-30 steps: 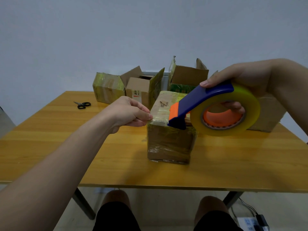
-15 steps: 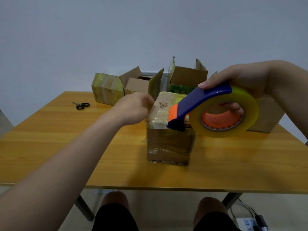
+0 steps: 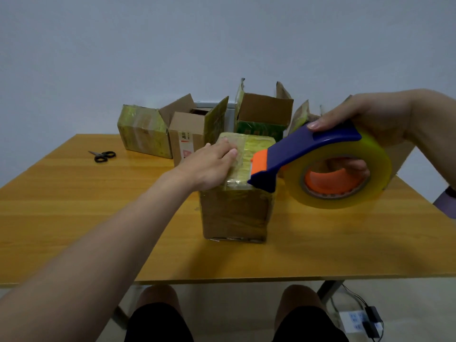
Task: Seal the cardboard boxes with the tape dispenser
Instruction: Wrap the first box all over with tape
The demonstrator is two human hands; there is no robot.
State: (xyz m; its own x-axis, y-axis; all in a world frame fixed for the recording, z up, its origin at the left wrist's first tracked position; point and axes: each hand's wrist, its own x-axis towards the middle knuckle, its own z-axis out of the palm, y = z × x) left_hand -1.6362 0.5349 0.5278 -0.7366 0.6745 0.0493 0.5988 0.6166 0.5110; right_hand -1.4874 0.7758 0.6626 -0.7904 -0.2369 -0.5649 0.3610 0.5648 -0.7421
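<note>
The left hand (image 3: 209, 166) is covering the near left of the taped box (image 3: 234, 213) top, and the tape dispenser (image 3: 303, 149) head is hiding its near right corner, so where tape is meeting cardboard is not showing. The right hand (image 3: 370, 117) and tape roll (image 3: 345, 193) are blocking most of a further box (image 3: 301, 114), while the right edge is cutting off the forearm. The label (image 3: 185, 144) print is coming out too small to read, and a purple shape (image 3: 444, 203), perhaps a chair, is being cropped at the right.
</note>
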